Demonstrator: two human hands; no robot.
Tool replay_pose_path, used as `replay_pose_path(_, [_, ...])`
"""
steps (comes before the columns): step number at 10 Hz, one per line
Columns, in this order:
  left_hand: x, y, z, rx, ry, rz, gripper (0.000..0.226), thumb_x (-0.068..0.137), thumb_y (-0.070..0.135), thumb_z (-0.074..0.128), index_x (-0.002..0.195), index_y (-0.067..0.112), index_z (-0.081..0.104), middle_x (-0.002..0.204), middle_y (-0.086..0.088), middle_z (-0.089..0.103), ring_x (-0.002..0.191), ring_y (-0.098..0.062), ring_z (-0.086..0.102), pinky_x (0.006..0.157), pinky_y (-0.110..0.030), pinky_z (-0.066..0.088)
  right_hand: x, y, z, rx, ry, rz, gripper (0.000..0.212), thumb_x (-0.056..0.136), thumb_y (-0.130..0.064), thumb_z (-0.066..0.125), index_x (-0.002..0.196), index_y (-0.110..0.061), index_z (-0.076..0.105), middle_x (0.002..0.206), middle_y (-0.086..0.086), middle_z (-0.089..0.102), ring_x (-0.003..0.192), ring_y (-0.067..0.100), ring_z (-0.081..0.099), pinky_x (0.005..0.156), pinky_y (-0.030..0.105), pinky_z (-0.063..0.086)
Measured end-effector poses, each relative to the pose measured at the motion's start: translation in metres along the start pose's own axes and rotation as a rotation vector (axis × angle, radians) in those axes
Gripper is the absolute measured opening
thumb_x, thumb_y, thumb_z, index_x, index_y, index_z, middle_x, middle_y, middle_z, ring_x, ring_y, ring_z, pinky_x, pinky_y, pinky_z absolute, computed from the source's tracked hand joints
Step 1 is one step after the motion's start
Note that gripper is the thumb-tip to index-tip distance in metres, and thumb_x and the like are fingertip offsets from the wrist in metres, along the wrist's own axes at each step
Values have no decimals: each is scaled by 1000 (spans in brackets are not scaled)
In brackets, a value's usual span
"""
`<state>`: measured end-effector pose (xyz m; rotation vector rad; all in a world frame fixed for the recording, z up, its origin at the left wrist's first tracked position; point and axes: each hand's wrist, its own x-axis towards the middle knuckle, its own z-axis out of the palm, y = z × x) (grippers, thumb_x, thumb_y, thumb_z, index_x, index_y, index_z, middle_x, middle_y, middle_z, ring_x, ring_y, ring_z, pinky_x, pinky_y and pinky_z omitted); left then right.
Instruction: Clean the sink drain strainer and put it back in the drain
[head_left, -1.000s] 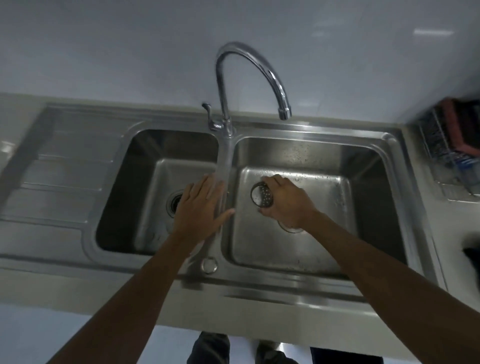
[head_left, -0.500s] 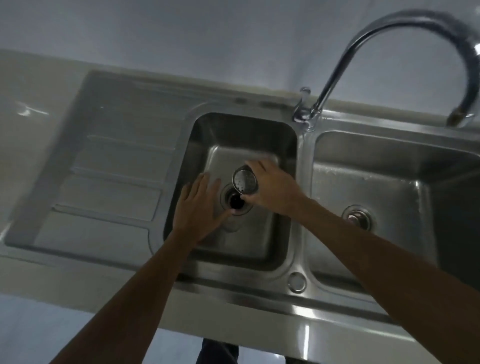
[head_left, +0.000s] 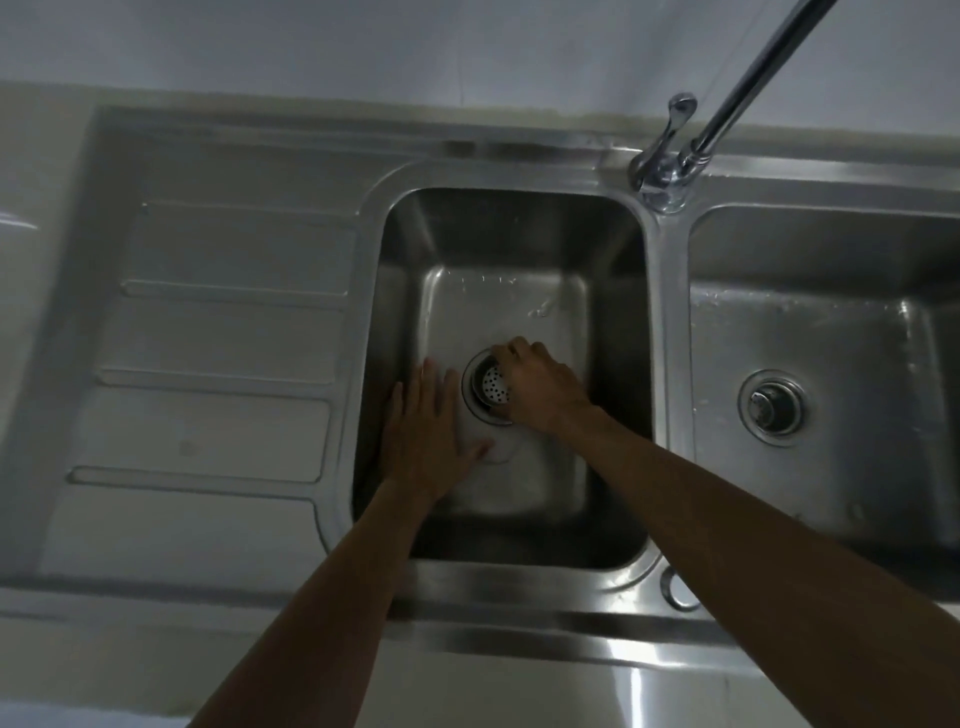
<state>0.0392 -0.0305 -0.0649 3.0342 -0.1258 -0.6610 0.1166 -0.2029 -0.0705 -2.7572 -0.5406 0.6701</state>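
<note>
A view from above onto a stainless steel double sink (head_left: 660, 332) set in a pale counter (head_left: 31, 171), in dim light. Two bare forearms reach in from the bottom edge toward the left basin (head_left: 498, 234).

The right hand (head_left: 540, 387) is closed around the strainer (head_left: 494, 385), a small perforated metal cup. It sits in the drain (head_left: 470, 387) at the middle of the left basin's floor, its holed surface showing just left of the fingers. Whether it is fully seated is hard to tell, since the hand covers its right half.

The left hand (head_left: 423, 434) is open and flat, fingers together and pointing away from the person, palm down on the basin floor just left of the drain. It holds nothing.

To the right, the second basin (head_left: 831, 322) has its own drain with a plug (head_left: 772, 408) in it, and water drops on its floor. A chrome tap (head_left: 670, 171) rises from the divider between the basins, its spout running out of the top right corner. A ribbed draining board (head_left: 228, 332) lies left of the basins.
</note>
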Motion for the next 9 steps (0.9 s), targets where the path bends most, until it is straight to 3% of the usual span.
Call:
replay_pose_path(2, [1,3,-2,15,-3,12,113,86,90,29,165,14,-2,172,-17,-7,160,-31,-8,125,-46,-10,0,3,7,21,23,13,82,76,-37,81,143,-14,41,138,8,46,117,31,48,72,38,46])
replay_pose_path(6, [-15,-1,-16,138,9,-1,110,86,89,16,164,14,0,170,-21,-13,159,-34,-12,125,-50,-10,-5,-3,15,-28,37,46,88,73,-48,83,142,-12,44,143,9,36,124,31,39,82,41,52])
replay_pose_path(8, [-26,0,-24,152,1,-2,108,86,88,15,165,14,5,171,-20,-5,159,-34,-5,127,-51,-3,-20,-4,5,6,35,70,85,77,-43,82,144,-14,39,142,11,39,124,33,42,86,45,53])
replay_pose_path(9, [-36,1,-31,143,29,11,105,88,86,22,164,14,11,172,-19,2,159,-36,2,127,-53,6,-33,-4,-4,-46,110,28,72,83,-40,76,141,-14,42,136,12,49,119,34,51,89,47,51])
